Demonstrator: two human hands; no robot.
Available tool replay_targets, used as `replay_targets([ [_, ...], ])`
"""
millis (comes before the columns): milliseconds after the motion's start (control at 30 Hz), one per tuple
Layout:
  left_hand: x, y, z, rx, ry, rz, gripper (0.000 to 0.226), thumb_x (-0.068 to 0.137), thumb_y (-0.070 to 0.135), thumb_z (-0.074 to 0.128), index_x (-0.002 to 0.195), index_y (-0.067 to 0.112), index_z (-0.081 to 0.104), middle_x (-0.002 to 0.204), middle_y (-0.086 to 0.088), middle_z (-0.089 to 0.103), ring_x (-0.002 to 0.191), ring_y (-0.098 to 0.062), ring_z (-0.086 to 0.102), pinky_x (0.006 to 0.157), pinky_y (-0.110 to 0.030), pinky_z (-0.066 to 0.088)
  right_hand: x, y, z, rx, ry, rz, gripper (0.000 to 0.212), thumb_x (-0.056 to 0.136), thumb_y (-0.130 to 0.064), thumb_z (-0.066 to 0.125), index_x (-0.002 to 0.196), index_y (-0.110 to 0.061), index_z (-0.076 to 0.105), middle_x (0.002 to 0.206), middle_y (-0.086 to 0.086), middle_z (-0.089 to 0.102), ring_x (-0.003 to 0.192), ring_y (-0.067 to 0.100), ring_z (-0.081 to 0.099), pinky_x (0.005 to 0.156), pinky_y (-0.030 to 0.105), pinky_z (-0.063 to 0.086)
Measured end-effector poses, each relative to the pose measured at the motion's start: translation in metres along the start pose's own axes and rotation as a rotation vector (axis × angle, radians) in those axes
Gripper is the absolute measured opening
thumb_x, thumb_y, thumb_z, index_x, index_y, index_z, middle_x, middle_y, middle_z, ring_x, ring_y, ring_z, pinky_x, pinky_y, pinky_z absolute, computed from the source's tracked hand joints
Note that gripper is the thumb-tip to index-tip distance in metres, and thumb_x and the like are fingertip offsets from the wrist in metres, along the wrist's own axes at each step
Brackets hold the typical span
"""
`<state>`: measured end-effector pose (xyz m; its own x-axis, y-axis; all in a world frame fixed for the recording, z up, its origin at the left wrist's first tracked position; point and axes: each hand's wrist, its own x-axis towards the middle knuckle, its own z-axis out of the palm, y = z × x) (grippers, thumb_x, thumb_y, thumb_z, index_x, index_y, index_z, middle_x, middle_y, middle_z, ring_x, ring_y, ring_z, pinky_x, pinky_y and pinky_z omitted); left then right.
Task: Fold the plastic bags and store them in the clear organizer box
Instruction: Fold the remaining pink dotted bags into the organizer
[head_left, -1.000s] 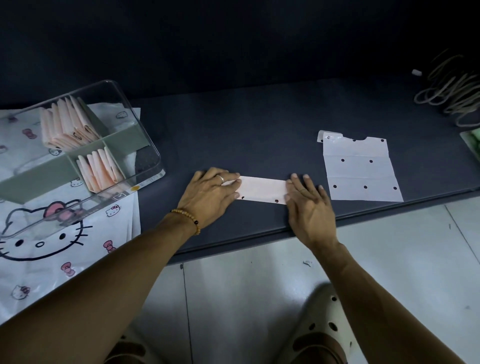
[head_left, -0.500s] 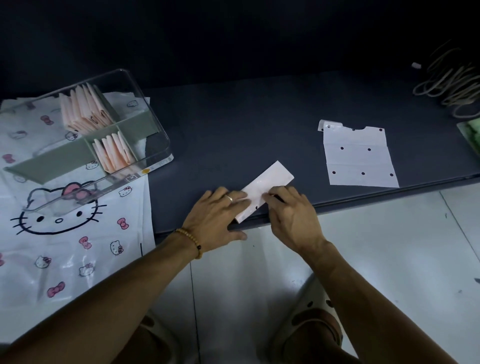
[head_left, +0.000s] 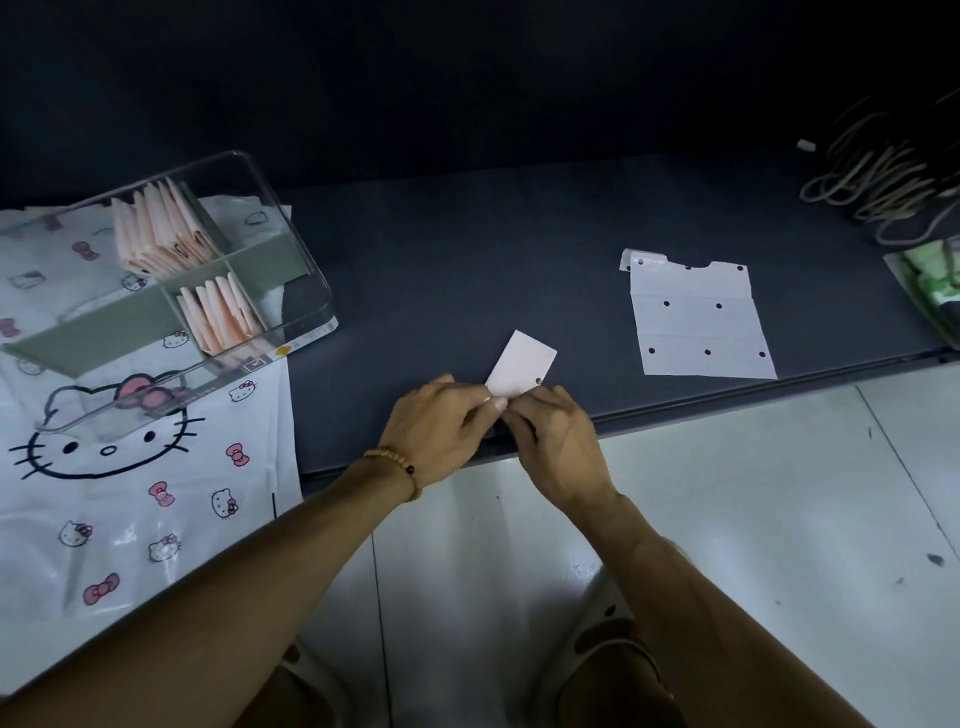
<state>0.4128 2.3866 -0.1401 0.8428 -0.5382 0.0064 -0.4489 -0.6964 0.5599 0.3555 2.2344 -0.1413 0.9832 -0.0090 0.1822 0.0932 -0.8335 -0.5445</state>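
Left hand (head_left: 441, 415) and right hand (head_left: 553, 434) fingers pinch near end of folded bag (head_left: 521, 365) at worktop (head_left: 467, 270) front edge. Advice: align edges, crease firmly (plastic springs back), then slot into organizer box (head_left: 317, 291).

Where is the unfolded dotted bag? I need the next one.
In the head view, the dotted bag lies flat on the dark table, right of both hands.

A dark grey counter (head_left: 467, 270) runs left to right, its near edge over a floor of pale glossy tiles (head_left: 753, 519) with dark grout lines. Beyond the counter the far wall (head_left: 467, 78) lies in deep shadow; light is dim.
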Motion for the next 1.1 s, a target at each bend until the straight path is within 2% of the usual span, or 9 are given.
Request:
replay_targets([
  [67,0.007,0.002,-0.003,-0.285,-0.045,-0.166,0.033,0.079,0.055,0.062,0.073,0.023,0.061,0.072,0.009,0.064,0.073,-0.011,0.059,0.061,-0.027,0.049,0.005,0.002,-0.004,0.173,0.007,0.205,0.014,0.088,-0.003,0.059,0.08,-0.009,0.068,0.071,-0.002,0.066,0.062,0.016,0.057,0.058,0.022,0.044],
  [133,0.014,0.002,-0.006,-0.537,-0.081,-0.264,0.026,0.075,0.046,0.073,0.086,0.022,0.071,0.084,0.011,0.072,0.082,-0.004,0.066,0.073,-0.025,0.054,0.011,0.008,-0.008,0.31,-0.051,0.422,0.02,0.091,-0.009,0.06,0.072,-0.014,0.063,0.059,-0.009,0.059,0.05,0.007,0.054,0.051,0.014,0.04],
  [267,0.029,0.004,-0.002,-0.372,-0.039,-0.348,0.023,0.085,0.024,0.065,0.071,0.006,0.069,0.076,-0.006,0.07,0.077,-0.021,0.066,0.076,-0.039,0.053,0.026,0.013,-0.006,0.41,-0.096,0.723,0.013,0.091,-0.018,0.064,0.079,-0.014,0.068,0.063,-0.008,0.064,0.047,0.002,0.063,0.046,0.011,0.046],
  [400,0.04,0.012,0.004,-0.23,-0.026,-0.465,0.028,0.085,0.029,0.064,0.061,0.013,0.063,0.072,-0.005,0.067,0.072,-0.024,0.062,0.072,-0.034,0.053,0.036,0.012,0.001,0.377,-0.033,0.836,0.024,0.089,-0.014,0.064,0.065,-0.018,0.064,0.056,-0.004,0.065,0.044,0.007,0.064,0.044,0.015,0.05],
  [633,0.049,0.012,0.006,-0.016,-0.006,-0.551,0.024,0.077,0.042,0.067,0.073,0.018,0.066,0.082,-0.002,0.068,0.083,-0.026,0.064,0.07,-0.034,0.054,0.05,0.013,0.001,0.189,-0.109,0.816,0.024,0.094,-0.023,0.059,0.074,-0.011,0.064,0.071,0.009,0.069,0.056,0.021,0.069,0.063,0.029,0.059],
  [733,0.046,0.005,0.006,0.126,0.089,-0.36,0.028,0.073,0.041,0.074,0.084,0.023,0.057,0.096,0.001,0.058,0.092,-0.021,0.055,0.068,-0.031,0.045,0.054,0.012,0.001,0.019,-0.116,0.725,0.021,0.093,-0.028,0.058,0.082,-0.013,0.067,0.082,0.009,0.07,0.077,0.026,0.068,0.072,0.029,0.056],
  [900,0.045,-0.006,0.006,0.212,-0.014,0.027,0.038,0.087,0.021,0.063,0.125,0.019,0.058,0.138,0.002,0.042,0.117,-0.022,0.04,0.093,-0.034,0.037,0.059,0.011,0.006,-0.162,-0.107,0.606,0.018,0.095,-0.033,0.053,0.095,-0.018,0.062,0.092,0.011,0.067,0.087,0.032,0.063,0.066,0.033,0.048],
  [1000,0.043,-0.007,0.008,0.318,-0.1,0.093,0.033,0.094,0.018,0.049,0.126,0.018,0.057,0.139,0.002,0.043,0.12,-0.022,0.036,0.097,-0.034,0.035,0.061,0.014,0.007,-0.148,-0.077,0.519,0.021,0.096,-0.032,0.052,0.095,-0.014,0.061,0.094,0.01,0.065,0.085,0.031,0.063,0.065,0.028,0.042],
  [1100,0.041,-0.004,0.01,0.312,-0.049,0.06,0.028,0.096,0.018,0.046,0.119,0.01,0.06,0.128,-0.003,0.049,0.114,-0.023,0.04,0.095,-0.033,0.043,0.051,0.016,0.004,-0.052,0.121,0.472,0.02,0.096,-0.027,0.051,0.098,-0.01,0.063,0.102,0.008,0.058,0.086,0.028,0.059,0.068,0.027,0.041],
])
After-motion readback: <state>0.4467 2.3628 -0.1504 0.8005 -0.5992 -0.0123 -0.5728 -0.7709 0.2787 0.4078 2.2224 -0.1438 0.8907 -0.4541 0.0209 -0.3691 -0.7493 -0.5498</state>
